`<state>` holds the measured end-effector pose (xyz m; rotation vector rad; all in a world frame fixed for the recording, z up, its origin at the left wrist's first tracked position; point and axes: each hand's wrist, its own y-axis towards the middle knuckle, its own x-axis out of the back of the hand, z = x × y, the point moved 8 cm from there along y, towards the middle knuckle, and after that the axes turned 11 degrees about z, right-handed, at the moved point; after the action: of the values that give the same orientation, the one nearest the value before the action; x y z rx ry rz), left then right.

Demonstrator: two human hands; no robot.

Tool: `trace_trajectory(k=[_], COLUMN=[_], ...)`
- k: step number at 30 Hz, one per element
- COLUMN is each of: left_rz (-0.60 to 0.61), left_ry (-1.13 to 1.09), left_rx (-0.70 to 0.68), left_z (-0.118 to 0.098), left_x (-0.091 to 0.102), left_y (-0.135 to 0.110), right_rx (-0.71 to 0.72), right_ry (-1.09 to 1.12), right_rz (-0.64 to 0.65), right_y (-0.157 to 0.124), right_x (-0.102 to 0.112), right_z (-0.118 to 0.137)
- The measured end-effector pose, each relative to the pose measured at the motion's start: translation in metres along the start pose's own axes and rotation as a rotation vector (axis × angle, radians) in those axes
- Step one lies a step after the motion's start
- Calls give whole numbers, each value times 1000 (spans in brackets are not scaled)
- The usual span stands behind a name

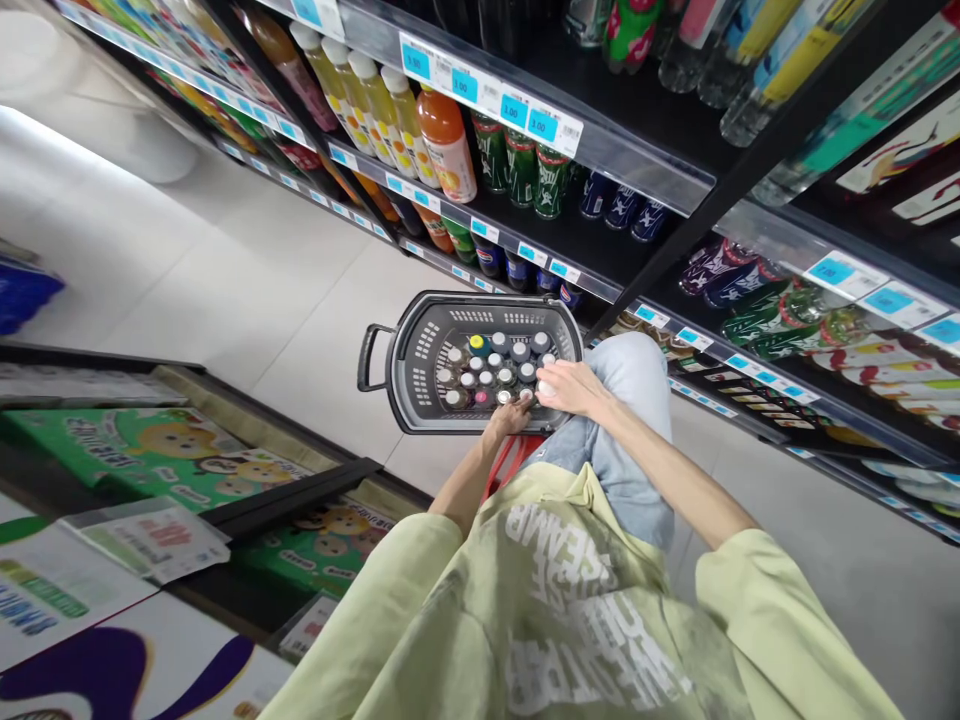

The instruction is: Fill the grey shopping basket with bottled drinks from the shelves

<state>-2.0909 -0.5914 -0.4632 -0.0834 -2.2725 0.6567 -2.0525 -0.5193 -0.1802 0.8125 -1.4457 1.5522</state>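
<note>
A dark grey shopping basket stands on the floor in front of me, packed with several upright bottles whose caps face up. My left hand reaches into the basket's near edge, fingers curled down among the bottle caps. My right hand rests at the basket's right near corner, its fingers closed around a white-capped bottle. My raised knee in light blue jeans sits just right of the basket.
Drink shelves with price tags run along the right, holding juice, green and blue bottles. A chest freezer with boxed goods lies at the left. Pale tiled floor stretches beyond the basket.
</note>
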Motion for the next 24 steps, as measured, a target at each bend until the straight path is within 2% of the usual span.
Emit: trace_trajectory(k=[5,10,17,24], left_rz=[85,107,105,72], left_ry=[-11,-34,-41,-38], left_rx=[106,198,237,217], left_z=[7,17,23,21], left_x=[-8,1,13,13], left_y=[4,6,7,1], right_rx=[-28,-30,8,-84], right_ry=[1,-22,-113,-85], right_rz=[5,74,278,400], right_y=[-2,4,22,49], right_x=[-2,-13,-57,-97], right_z=[0,2,12,7])
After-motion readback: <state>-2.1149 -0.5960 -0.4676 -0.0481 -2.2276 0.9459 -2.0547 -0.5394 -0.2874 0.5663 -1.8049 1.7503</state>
